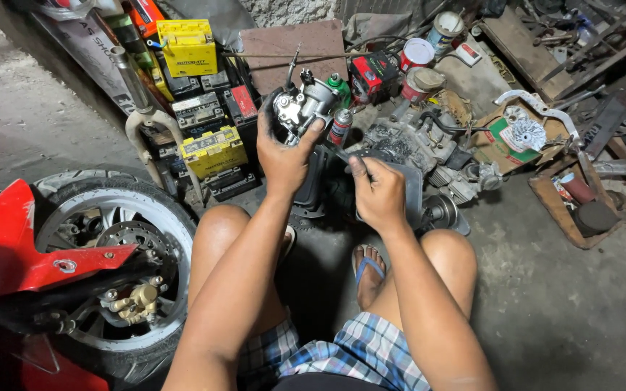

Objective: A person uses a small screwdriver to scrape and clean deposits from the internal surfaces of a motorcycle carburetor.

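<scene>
Knees [219, 232] flank hands [284, 156] holding carburetor [302, 105].

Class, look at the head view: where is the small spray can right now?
The spray can stands on the floor near the top centre, just right of the metal carburetor held up in the left hand, below the green bottle.

Grey concrete floor [566, 318]; batteries [213, 150], cans [417, 52], engine parts [407, 145]

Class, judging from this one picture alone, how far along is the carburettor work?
Done: the carburettor is off any engine, held up in the left hand. In hand: the right hand holds a thin tool below it. Left: engine parts lie loose on the floor, nothing reassembled.
</scene>
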